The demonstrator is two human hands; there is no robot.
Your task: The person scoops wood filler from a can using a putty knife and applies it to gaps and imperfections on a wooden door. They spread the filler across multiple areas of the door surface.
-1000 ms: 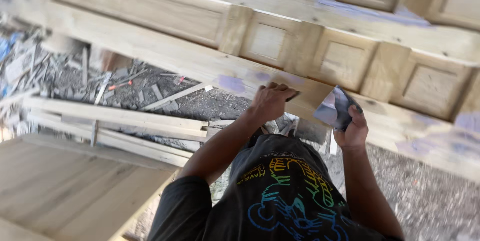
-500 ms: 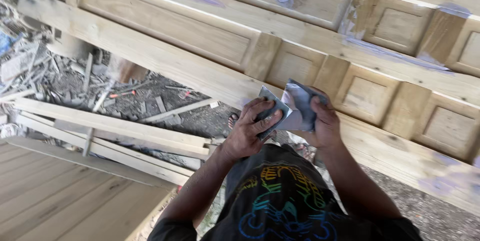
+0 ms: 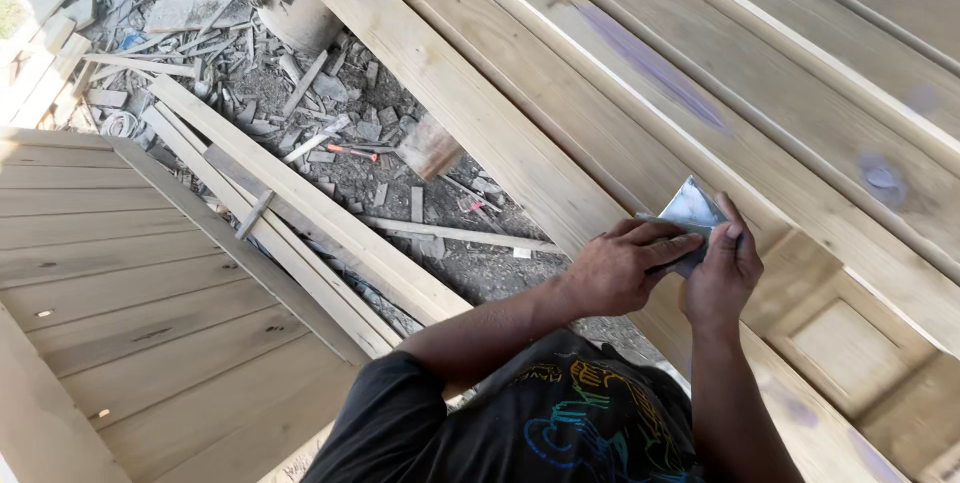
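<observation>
Head view looks down on a folded sheet of grey sandpaper [image 3: 690, 215], held up in front of the person just above a panelled wooden door [image 3: 560, 113] that runs from the near right up toward the far middle. Both hands have hold of the sheet: the left hand [image 3: 622, 268] is curled with its thumb and fingers pinched along the sheet's near edge, and the right hand [image 3: 725, 268] grips it from the right with its fingers folded round the back. The two hands touch each other at the sheet. Purple smears mark the door's rails to the right. Left of the door, loose wooden slats [image 3: 300, 213] lie across dark ground [image 3: 350, 133] littered with offcuts. A planked wooden board [image 3: 120, 273] fills the near left. At the bottom shows the person's dark shirt [image 3: 560, 423] with a coloured print.
</observation>
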